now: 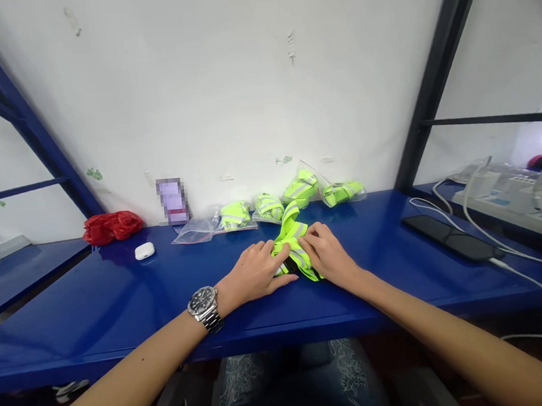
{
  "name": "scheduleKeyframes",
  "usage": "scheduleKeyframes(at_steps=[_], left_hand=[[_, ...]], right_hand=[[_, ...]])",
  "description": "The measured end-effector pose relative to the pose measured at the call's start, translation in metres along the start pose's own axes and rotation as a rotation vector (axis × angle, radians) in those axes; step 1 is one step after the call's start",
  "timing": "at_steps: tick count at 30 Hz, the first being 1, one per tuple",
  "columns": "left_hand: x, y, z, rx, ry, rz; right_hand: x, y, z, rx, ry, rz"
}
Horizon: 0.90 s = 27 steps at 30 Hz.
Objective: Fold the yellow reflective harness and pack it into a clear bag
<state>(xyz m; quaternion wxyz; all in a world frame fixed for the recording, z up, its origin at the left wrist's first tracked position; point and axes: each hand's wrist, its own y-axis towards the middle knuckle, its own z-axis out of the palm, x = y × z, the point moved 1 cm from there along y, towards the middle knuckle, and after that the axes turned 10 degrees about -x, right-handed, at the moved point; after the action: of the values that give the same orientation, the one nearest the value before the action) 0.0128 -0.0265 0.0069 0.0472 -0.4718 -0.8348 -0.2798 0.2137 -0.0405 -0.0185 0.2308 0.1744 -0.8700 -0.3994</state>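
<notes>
A neon-yellow reflective strap bundle (296, 231) with silver stripes and a black part, perhaps a buckle, lies in loose folds on the blue table. My left hand (256, 268), a metal watch (202, 301) at its wrist, grips the bundle's left side, with the thumb stretched along the near edge. On the other side my right hand (329, 255) pinches the fabric between thumb and fingers; some fingertips are hidden. Just behind, several similar neon-yellow bundles sit in transparent zip bags, among them one bagged bundle (235, 215) and another at the right (343, 192).
A flat transparent zip bag (193, 230) lies left of the bundles. Farther left are a white earbud case (144, 250), a red plastic bag (112, 227) and a propped phone (173, 201). A black phone (452, 237) with white cables and a power strip (519, 199) occupy the right.
</notes>
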Motion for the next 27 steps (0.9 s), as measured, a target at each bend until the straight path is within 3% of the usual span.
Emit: scheduleKeyframes(at_steps=[3,9,18,27], left_hand=[[0.003,0.003,0.001,0.032,0.015,0.020],[0.009,0.004,0.000,0.089,-0.016,0.042],[0.006,0.012,0.002,0.103,-0.073,-0.036],[0.021,0.022,-0.002,0.111,-0.382,-0.204]], right_hand=[[0.003,-0.001,-0.013,0.102,0.031,-0.026],[0.000,-0.014,-0.035,0.310,0.049,-0.217],[-0.005,-0.009,-0.019,0.285,0.008,-0.302],[0.003,-0.005,-0.001,0.233,-0.064,-0.153]])
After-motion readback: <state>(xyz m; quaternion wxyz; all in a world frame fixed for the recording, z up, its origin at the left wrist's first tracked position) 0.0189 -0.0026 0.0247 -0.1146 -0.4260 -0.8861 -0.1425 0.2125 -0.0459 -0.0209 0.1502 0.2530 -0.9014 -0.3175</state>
